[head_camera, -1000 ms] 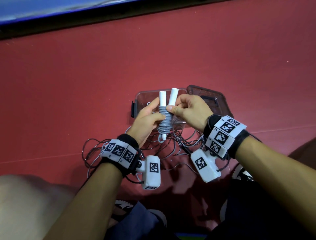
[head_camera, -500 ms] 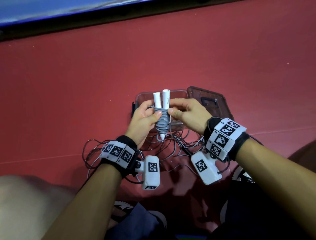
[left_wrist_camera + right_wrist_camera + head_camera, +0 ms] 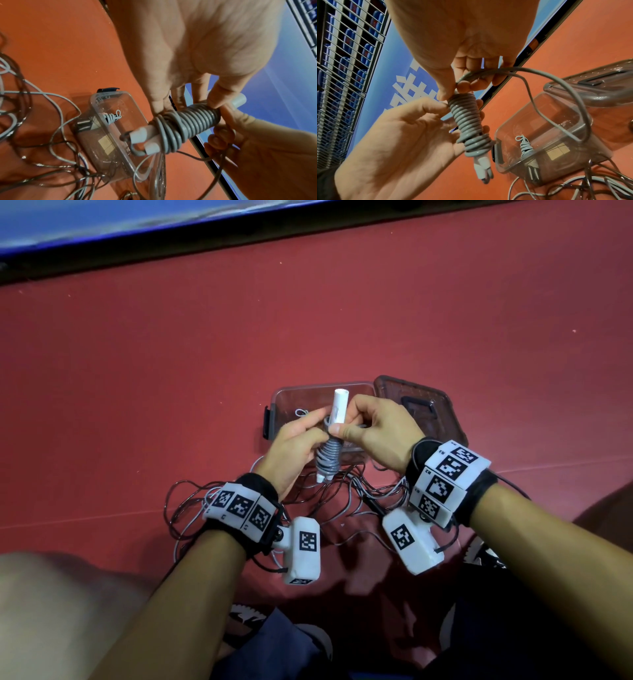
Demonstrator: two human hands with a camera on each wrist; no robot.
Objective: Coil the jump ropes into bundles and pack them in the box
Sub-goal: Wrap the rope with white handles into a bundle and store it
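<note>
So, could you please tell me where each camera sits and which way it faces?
Head: on the person's head, looking down at both hands, left hand and right hand, the forearms, and the rope bundle over the box.
Left wrist: under the left wrist, looking along the palm to the fingers on the bundle.
Right wrist: likewise, along the right palm.
Shared: both wrist views show the bundle, box and both hands.
</note>
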